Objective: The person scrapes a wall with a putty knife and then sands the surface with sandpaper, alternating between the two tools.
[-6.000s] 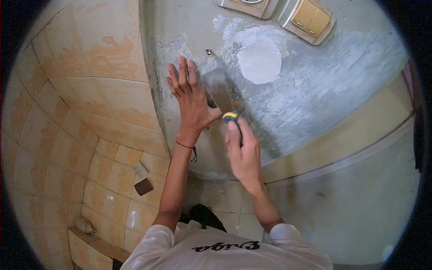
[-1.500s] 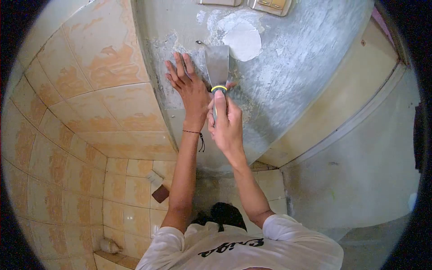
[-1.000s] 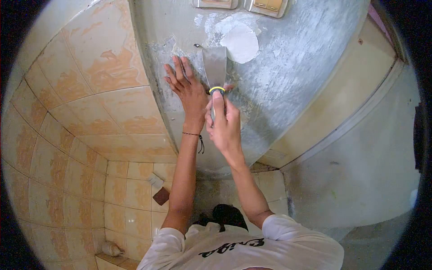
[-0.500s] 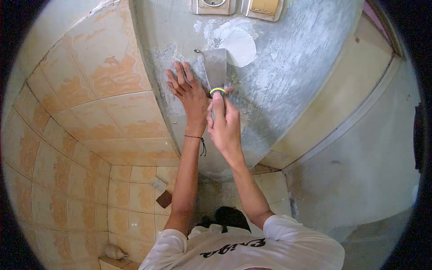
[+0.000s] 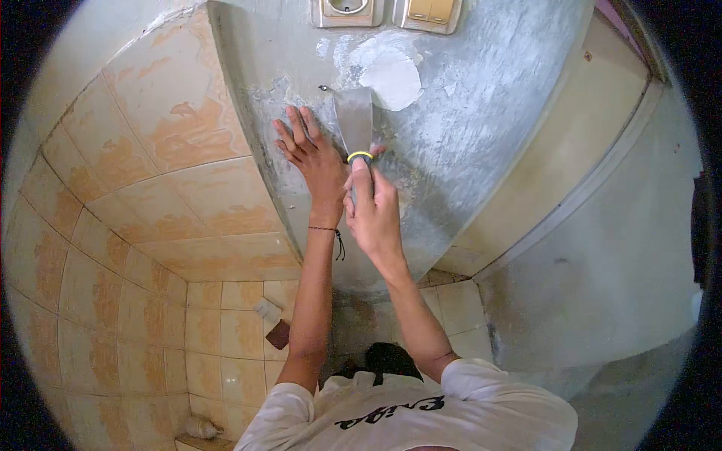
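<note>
My right hand (image 5: 372,207) is wrapped round the dark handle of a putty knife (image 5: 353,120) with a yellow ring. The wide metal blade points up and lies against the grey wall (image 5: 481,113), just left of a round white filler patch (image 5: 392,81). My left hand (image 5: 317,165) rests on the wall to the left of the blade, fingers spread, holding nothing. A dark cord bracelet circles that wrist. Near the blade's upper left corner is a small dark screw or hole (image 5: 324,88).
At the top are a socket (image 5: 348,9) and a light switch (image 5: 429,10). Orange-patterned tiles (image 5: 180,113) cover the left wall. On the tiled floor lie a brown block (image 5: 278,334) and a pale piece (image 5: 268,309). A beige panel (image 5: 549,143) stands at the right.
The view has shifted slightly, so the wall and socket appear a little further left. The putty knife and both hands keep nearly the same places on the wall.
</note>
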A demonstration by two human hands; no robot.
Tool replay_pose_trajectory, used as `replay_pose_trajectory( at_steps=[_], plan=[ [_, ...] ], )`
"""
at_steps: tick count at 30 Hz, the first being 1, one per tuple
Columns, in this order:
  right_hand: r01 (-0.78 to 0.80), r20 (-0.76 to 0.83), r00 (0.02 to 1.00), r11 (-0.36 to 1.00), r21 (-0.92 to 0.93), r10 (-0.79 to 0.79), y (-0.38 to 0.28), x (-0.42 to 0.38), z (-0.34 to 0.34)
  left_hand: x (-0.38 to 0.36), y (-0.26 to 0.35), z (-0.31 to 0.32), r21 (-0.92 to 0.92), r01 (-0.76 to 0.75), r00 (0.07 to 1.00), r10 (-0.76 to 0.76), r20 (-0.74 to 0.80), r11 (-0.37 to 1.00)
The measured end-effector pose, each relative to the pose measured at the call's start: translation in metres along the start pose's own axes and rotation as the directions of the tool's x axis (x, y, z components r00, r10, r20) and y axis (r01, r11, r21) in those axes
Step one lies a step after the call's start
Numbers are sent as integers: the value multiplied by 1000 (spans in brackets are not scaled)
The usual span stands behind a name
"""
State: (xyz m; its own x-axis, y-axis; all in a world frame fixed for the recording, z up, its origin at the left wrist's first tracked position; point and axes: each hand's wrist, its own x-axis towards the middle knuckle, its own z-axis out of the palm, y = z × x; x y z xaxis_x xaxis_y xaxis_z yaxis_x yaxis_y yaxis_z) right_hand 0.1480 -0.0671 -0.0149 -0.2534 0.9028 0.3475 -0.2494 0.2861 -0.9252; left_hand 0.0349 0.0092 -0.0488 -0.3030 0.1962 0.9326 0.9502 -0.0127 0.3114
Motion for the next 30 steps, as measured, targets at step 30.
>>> replay_pose_trajectory(
  at_steps=[30],
  plan=[
    [-77, 257, 965, 996, 52, 62, -11, 16, -32, 3, 8, -4, 43, 45, 998, -47, 46, 998]
  ],
)
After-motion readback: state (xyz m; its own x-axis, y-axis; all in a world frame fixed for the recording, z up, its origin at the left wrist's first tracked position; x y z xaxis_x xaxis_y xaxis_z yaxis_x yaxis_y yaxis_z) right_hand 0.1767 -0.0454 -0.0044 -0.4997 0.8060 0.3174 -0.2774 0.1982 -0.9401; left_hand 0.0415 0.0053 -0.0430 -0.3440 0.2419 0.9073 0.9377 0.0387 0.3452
